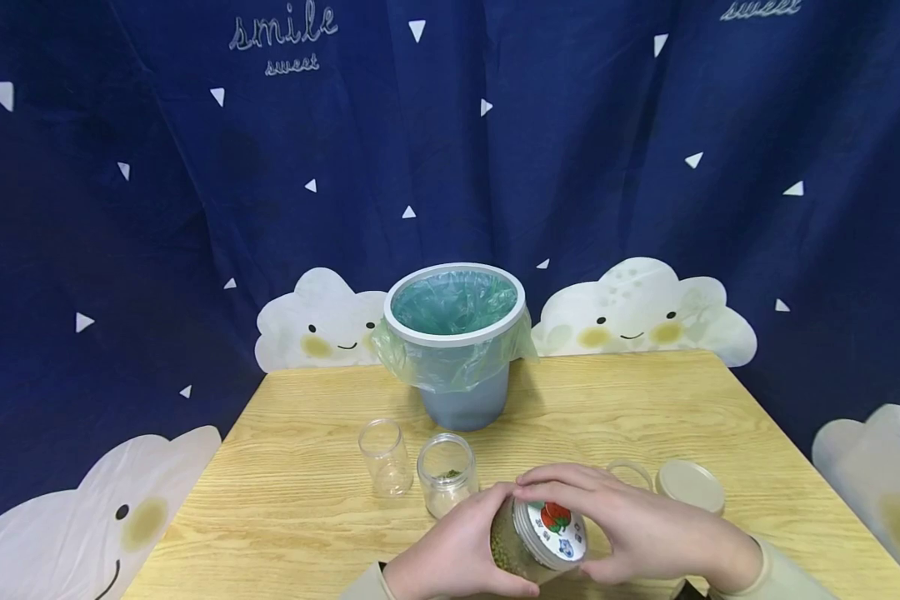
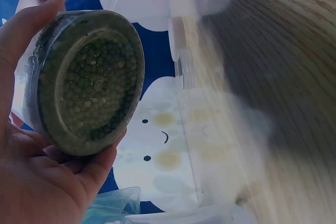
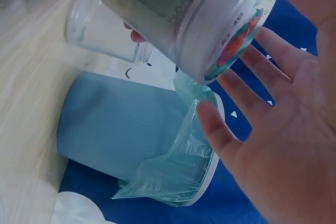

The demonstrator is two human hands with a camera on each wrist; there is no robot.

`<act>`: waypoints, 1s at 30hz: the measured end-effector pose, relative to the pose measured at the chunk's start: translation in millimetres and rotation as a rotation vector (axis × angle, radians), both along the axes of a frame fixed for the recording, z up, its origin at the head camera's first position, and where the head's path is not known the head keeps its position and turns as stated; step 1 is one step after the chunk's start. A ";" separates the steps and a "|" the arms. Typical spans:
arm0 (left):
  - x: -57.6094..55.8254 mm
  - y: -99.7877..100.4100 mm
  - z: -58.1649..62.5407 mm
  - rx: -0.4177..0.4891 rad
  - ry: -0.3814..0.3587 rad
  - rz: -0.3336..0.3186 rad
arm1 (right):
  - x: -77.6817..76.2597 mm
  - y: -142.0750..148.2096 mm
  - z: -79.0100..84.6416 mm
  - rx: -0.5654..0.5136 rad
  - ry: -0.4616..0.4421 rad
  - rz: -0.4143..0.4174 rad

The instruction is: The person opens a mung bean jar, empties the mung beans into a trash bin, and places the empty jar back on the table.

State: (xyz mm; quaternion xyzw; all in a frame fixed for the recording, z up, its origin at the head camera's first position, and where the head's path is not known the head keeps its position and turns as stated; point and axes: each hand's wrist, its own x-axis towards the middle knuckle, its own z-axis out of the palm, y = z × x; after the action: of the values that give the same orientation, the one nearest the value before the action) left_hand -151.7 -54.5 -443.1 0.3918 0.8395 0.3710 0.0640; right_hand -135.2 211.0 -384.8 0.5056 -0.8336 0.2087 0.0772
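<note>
A clear jar of small green beans (image 2: pixel 97 85) tilts in my left hand (image 1: pixel 461 546), whose thumb and fingers grip its sides. The jar's white lid (image 1: pixel 557 533), printed with a strawberry, faces toward my right hand (image 1: pixel 630 521). That hand reaches round the lid, thumb on the near side and fingers on the far side. Its palm stands off the lid in the right wrist view, with several fingertips right at the edge. Just beyond the left hand stands an uncapped clear jar (image 1: pixel 447 471) with a few greenish bits inside.
A taller clear container (image 1: pixel 386 458) stands left of the uncapped jar. Behind them is a blue-grey bin (image 1: pixel 465 404) with a green liner over its rim. A pale round lid (image 1: pixel 690 486) and a clear ring-like piece (image 1: pixel 630 468) lie to the right on the wooden table (image 1: pixel 292 467).
</note>
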 end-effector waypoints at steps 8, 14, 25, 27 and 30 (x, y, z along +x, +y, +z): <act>0.6 1.9 2.0 0.005 -0.008 0.051 | 3.9 -2.5 -0.8 -0.014 -0.002 -0.189; 1.1 1.6 1.7 0.028 -0.015 0.088 | 4.1 -9.2 -5.6 -0.030 -0.037 -0.333; 0.0 3.2 1.5 0.010 0.004 0.091 | 4.6 -17.2 -8.5 0.010 -0.102 -0.395; 0.0 3.0 1.8 0.002 0.004 0.089 | 4.6 -16.5 -8.0 0.013 -0.119 -0.384; -0.1 2.5 1.8 -0.006 -0.018 0.084 | 5.0 -14.2 -6.5 0.017 -0.157 -0.354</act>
State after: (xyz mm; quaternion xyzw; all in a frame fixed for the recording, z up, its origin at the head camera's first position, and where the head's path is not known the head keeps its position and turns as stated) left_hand -151.8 -52.0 -441.3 0.3528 0.8556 0.3745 0.0571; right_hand -130.2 196.8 -391.3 0.3340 -0.9147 0.2234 0.0432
